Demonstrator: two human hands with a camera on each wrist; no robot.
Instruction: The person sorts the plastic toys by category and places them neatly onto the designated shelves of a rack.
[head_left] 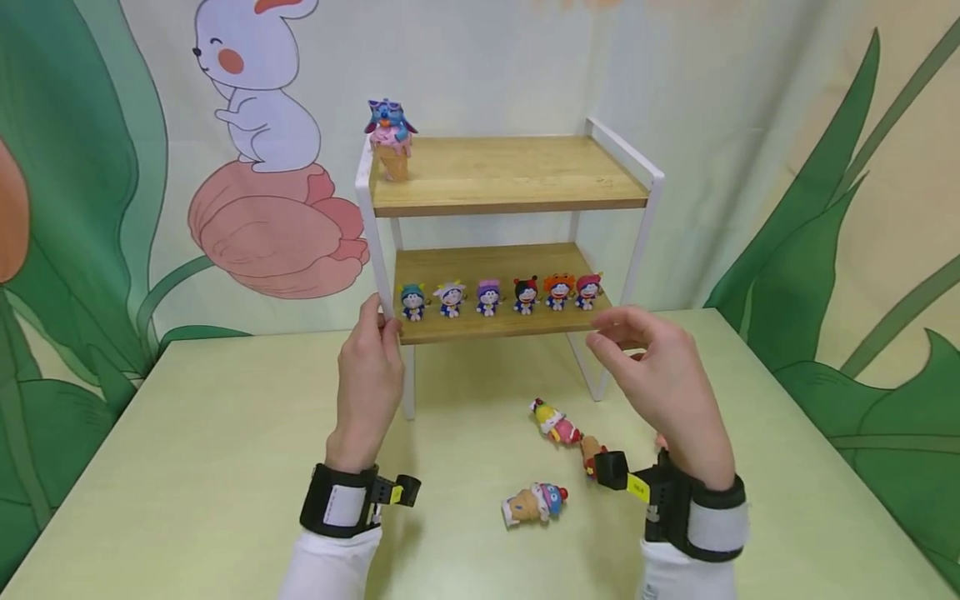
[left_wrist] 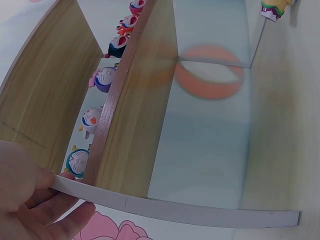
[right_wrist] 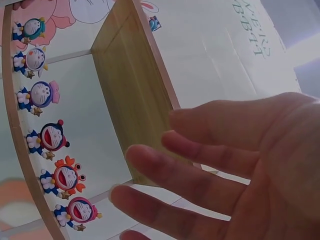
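Note:
My left hand grips the white left post of a small two-tier shelf, fingers and thumb on either side of it in the left wrist view. The right hand hovers beside the right end of the lower board, fingers loosely bent and holding nothing. A row of several small blue-and-white cat figurines stands upright along that board, each in a different hat. The one with the pink hat is nearest the right hand, close beside the figurine in the orange crab hat.
On the upper board, a blue figurine on an ice cream cone stands at the left end. Below the shelf lie a yellow-and-pink figurine, a brown one partly behind the right wrist camera, and a tan one with a blue head.

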